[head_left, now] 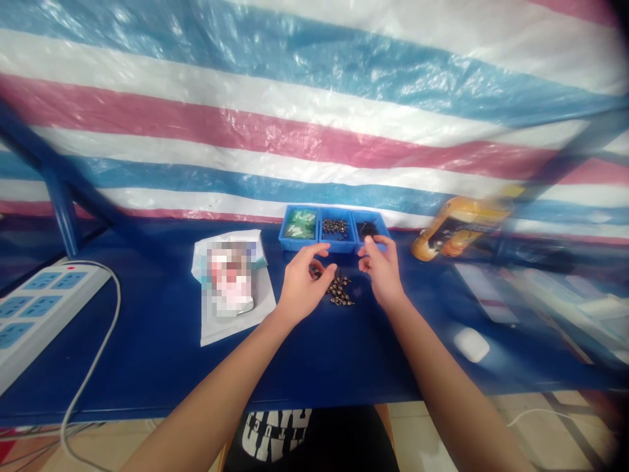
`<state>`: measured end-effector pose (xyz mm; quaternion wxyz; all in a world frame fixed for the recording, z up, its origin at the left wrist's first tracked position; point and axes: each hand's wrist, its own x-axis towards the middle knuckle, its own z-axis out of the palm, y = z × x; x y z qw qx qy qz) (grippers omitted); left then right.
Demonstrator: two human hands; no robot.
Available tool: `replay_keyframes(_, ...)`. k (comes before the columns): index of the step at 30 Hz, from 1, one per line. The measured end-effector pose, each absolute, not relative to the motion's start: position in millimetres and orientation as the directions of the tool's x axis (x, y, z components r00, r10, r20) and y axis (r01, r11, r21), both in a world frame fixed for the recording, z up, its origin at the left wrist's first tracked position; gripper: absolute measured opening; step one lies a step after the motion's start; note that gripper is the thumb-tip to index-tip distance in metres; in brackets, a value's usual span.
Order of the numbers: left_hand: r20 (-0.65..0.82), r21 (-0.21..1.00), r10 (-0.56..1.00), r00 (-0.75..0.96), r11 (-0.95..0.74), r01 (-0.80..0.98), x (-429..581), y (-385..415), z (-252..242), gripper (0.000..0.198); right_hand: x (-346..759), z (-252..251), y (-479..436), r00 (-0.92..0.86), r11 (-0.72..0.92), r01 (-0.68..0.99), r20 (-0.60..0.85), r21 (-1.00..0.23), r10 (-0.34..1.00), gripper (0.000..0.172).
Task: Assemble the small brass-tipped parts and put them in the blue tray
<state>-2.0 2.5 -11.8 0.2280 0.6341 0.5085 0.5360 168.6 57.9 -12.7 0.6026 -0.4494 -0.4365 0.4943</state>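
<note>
My left hand [307, 282] hovers at the left side of a small pile of brass-and-dark metal pieces [341, 292], which look like small screws or studs. Its fingers are curved, with a gap between them and the thumb. To the right of the pile, my right hand [383, 272] is raised in front of the right blue bin; its fingers are loosely bent and apart, with nothing visible in them. Three joined blue bins [337, 247] stand behind the hands. They hold pale green strips [301, 224], similar metal pieces [335, 227] and black small parts [366, 229].
A white packet [263, 321], partly blurred out, lies left on the blue table [162, 367]. A power strip [54, 295] with a white cable is at far left. Rightward are a yellow-orange package [457, 226], a white rounded case [472, 344] and blurred flat items. Striped sheeting [314, 131] hangs behind.
</note>
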Motion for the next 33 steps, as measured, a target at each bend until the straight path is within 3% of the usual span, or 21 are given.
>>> replay_keyframes(3, 0.45, 0.831, 0.885, -0.119, -0.367, 0.418, -3, 4, -12, 0.034, 175, -16, 63, 0.166, 0.165, -0.067, 0.152, -0.984, 0.974, 0.029)
replay_keyframes(5, 0.452, 0.83, 0.88, -0.144, -0.355, 0.43, -4, 5, -12, 0.03, 179, -20, 66, 0.089, 0.212, 0.136, 0.225, -0.968, 0.97, 0.022)
replay_keyframes(8, 0.451, 0.829, 0.873, -0.186, -0.332, 0.451, -6, 7, -13, 0.023, 181, -26, 67, -0.085, 0.325, 0.492, 0.327, -0.808, 0.941, 0.018)
replay_keyframes(11, 0.448, 0.826, 0.869, -0.21, -0.313, 0.469, -8, 8, -14, 0.018, 176, -30, 68, -0.173, 0.334, 0.702, 0.304, -0.63, 0.937, 0.021)
replay_keyframes(15, 0.45, 0.821, 0.873, -0.19, -0.32, 0.473, -7, 7, -12, 0.016, 167, -31, 71, -0.175, 0.259, 0.817, 0.206, -0.515, 0.963, 0.023)
replay_keyframes(20, 0.455, 0.819, 0.871, -0.185, -0.327, 0.472, -5, 6, -10, 0.014, 166, -33, 76, -0.19, 0.249, 0.852, 0.171, -0.46, 0.967, 0.02)
replay_keyframes(23, 0.45, 0.821, 0.874, -0.184, -0.324, 0.469, -5, 6, -11, 0.014, 167, -32, 74, -0.218, 0.303, 0.802, 0.22, -0.514, 0.951, 0.019)
replay_keyframes(29, 0.414, 0.821, 0.897, -0.154, -0.295, 0.49, -8, 4, -8, 0.022, 166, -16, 53, -0.31, 0.452, 0.394, 0.347, -0.8, 0.885, 0.013)
replay_keyframes(33, 0.332, 0.872, 0.94, -0.077, -0.275, 0.406, -8, 2, -6, 0.022, 163, -6, 42, -0.339, 0.446, 0.272, 0.349, -0.853, 0.874, 0.014)
